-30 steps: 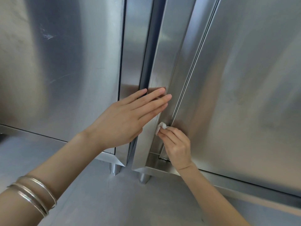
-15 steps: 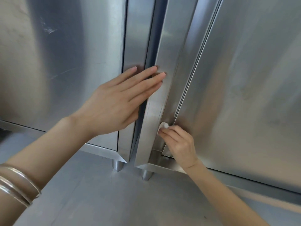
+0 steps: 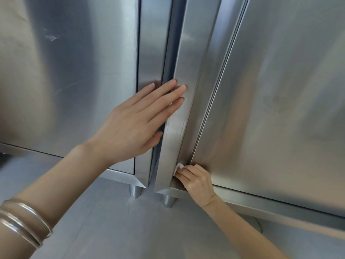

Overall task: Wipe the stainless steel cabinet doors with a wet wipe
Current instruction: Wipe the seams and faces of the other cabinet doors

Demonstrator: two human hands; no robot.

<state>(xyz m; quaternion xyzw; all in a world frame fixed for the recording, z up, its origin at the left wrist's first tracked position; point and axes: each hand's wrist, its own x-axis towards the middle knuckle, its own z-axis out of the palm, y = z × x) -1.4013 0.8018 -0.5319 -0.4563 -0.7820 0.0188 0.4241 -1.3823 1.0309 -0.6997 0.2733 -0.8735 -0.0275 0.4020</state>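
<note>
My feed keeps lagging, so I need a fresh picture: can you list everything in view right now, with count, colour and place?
stainless steel cabinet doors: two, silver, left and right, vertical edge strips meeting at centre
round metal cabinet legs: two clearly seen, silver, under the centre
smooth floor: one, grey, below
small folded wet wipe: one, white, low on right door's edge strip
metal bangles: several, silver, left wrist
left hand: flat, fingers on the right door's edge strip
right hand: pinching the wipe
</note>
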